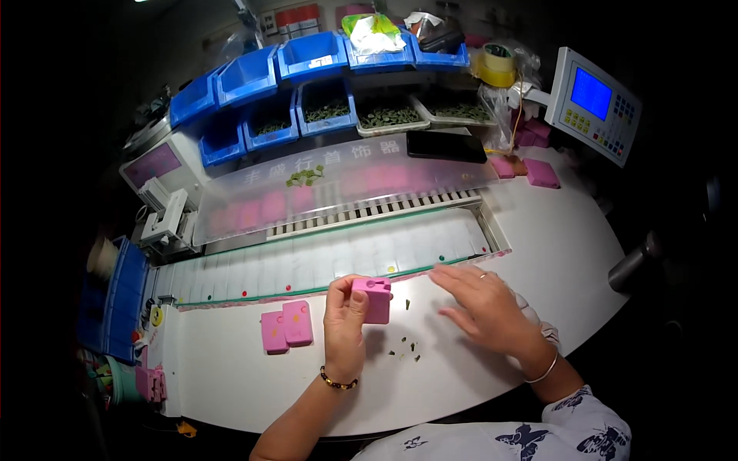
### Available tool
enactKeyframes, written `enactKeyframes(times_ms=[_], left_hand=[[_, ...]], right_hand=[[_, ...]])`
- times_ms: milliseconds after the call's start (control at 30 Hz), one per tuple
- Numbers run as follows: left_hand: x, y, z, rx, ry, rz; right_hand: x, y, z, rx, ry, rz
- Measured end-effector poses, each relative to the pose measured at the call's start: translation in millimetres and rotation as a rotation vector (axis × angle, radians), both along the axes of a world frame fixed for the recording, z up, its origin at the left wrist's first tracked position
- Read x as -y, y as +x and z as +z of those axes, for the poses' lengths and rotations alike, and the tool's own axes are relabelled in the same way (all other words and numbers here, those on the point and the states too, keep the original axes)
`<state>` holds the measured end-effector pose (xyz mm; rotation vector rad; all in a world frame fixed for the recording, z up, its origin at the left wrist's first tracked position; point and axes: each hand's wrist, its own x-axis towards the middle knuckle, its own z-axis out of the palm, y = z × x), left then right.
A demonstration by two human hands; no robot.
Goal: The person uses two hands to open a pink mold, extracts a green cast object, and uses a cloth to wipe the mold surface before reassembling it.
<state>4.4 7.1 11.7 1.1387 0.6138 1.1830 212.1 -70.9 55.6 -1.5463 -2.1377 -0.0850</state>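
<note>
My left hand (345,326) is closed around a pink rubber mold block (375,301), held upright above the white table. A round hollow shows in the block's top edge. To the right of it, my right hand (480,307) is raised with fingers stretched out and nothing visible in them. Several small dark green pieces (412,348) lie scattered on the tabletop below and between the hands. Left of my left hand, two more pink mold blocks (297,323) lie flat, one partly overlapping the other.
Behind the hands runs a long tray (330,257) with white dividers, beneath a clear cover (231,192) bearing a dark phone (446,146). Blue bins (311,54) stand at the back, some with green pieces. A control panel (592,100) with a blue screen stands at right.
</note>
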Motion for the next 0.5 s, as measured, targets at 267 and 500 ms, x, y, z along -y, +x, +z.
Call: enactKeyframes(times_ms=[267,500], left_hand=[[1,-8,-6,0.015,0.034,-0.135],[-22,-41,-4,0.049,-0.094,-0.456]], right_hand=[[-29,-38,2,-0.684,-0.100,0.165],[-42,-37,-7,-0.783,-0.089,0.292]])
